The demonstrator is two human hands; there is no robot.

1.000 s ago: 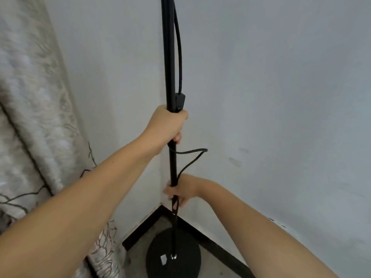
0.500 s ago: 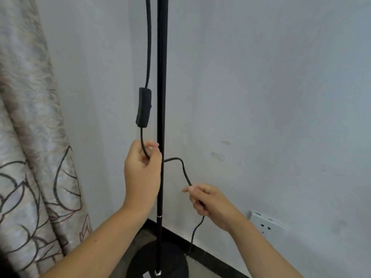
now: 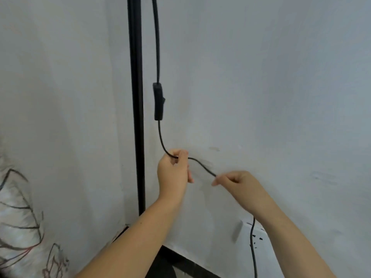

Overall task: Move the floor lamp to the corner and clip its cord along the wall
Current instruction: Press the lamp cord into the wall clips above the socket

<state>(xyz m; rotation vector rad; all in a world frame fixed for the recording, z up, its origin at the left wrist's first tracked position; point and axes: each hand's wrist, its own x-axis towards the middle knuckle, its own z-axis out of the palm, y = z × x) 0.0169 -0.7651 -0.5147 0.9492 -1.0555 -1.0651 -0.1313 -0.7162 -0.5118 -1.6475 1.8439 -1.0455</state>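
Note:
The black pole of the floor lamp (image 3: 136, 101) stands upright in the corner of two pale walls. Its thin black cord (image 3: 202, 165) hangs to the right of the pole, with an inline switch (image 3: 159, 101) partway down. My left hand (image 3: 174, 173) pinches the cord just below the switch. My right hand (image 3: 240, 184) grips the same cord a short way further along, to the right. Below my right wrist the cord drops toward the floor (image 3: 253, 247). The lamp's base is mostly hidden behind my left forearm.
A white wall socket (image 3: 244, 239) sits low on the right wall, partly behind my right arm. A dark skirting board (image 3: 192, 266) runs along the wall's foot. A patterned curtain (image 3: 22, 227) hangs at the left edge.
Both hands have left the pole and taken the cord. The switch and cord now hang right of the pole instead of left, and the view has shifted right and closer.

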